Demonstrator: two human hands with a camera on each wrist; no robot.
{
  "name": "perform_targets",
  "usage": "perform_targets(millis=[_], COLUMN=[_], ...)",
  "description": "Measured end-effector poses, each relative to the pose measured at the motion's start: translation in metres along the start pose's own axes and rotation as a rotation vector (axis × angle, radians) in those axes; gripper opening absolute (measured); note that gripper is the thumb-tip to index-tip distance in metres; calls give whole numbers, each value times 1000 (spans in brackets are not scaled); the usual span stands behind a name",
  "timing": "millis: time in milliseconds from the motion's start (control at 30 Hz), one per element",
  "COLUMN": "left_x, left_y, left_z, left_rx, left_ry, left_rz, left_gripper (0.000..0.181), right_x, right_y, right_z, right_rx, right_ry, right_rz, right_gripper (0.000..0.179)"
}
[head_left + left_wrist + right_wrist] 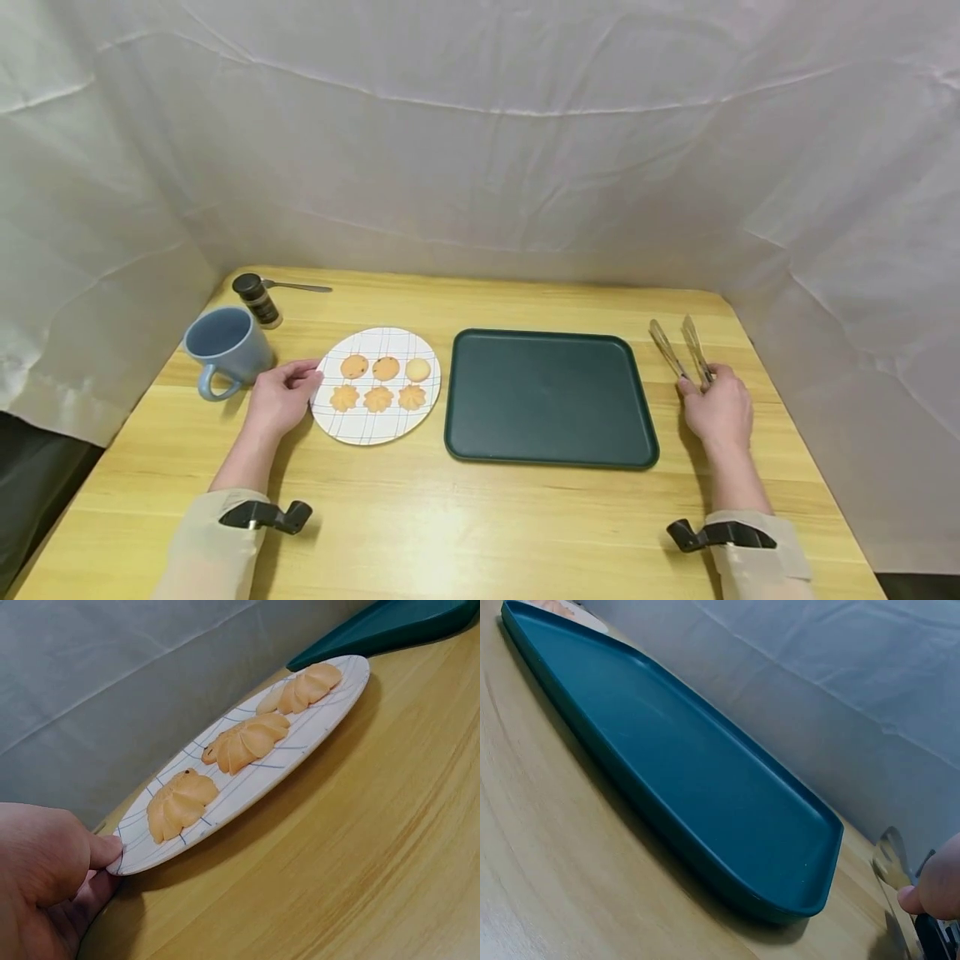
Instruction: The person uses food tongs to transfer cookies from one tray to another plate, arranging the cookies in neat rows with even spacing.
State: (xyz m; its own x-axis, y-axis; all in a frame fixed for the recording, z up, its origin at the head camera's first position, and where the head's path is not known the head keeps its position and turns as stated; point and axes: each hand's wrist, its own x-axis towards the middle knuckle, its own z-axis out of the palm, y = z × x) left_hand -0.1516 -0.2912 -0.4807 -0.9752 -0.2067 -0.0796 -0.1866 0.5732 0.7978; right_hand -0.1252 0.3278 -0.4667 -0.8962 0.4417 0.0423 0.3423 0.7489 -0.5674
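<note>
My left hand (281,398) pinches the left rim of a round white plate (378,429) with blue grid lines; in the left wrist view the thumb lies on top of the rim and fingers are beneath. Several cookies are on the plate: round ones in the far row and flower-shaped cookies (180,804) in the near row. On the right side, my right hand (720,408) grips metal tongs (701,358) by their near end, arms spread and pointing away. Between plate and tongs lies a dark green rectangular tray (551,400) with nothing on it.
A blue mug (238,350) stands left of my left hand. Behind it are a black-capped seasoning jar (257,302) and a fork (300,287). White cloth (480,150) hangs behind the wooden table (420,533) and along its sides.
</note>
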Motion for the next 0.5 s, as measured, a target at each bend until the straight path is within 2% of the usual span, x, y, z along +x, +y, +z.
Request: perform_targets(millis=[267, 367, 433, 500], left_x=[2, -2, -6, -11], left_y=[-2, 1, 6, 15], left_z=[-5, -8, -9, -8], left_rx=[-9, 9, 48, 76], left_ry=[-10, -3, 43, 113], left_rz=[-3, 6, 52, 113], left_gripper=[39, 42, 43, 46], right_x=[-5, -5, -5, -6], right_y=[-3, -4, -5, -8], right_z=[4, 3, 1, 0], right_rx=[1, -21, -31, -23], right_ry=[-10, -15, 4, 56], right_rz=[78, 96, 94, 59], right_gripper=[61, 71, 81, 88])
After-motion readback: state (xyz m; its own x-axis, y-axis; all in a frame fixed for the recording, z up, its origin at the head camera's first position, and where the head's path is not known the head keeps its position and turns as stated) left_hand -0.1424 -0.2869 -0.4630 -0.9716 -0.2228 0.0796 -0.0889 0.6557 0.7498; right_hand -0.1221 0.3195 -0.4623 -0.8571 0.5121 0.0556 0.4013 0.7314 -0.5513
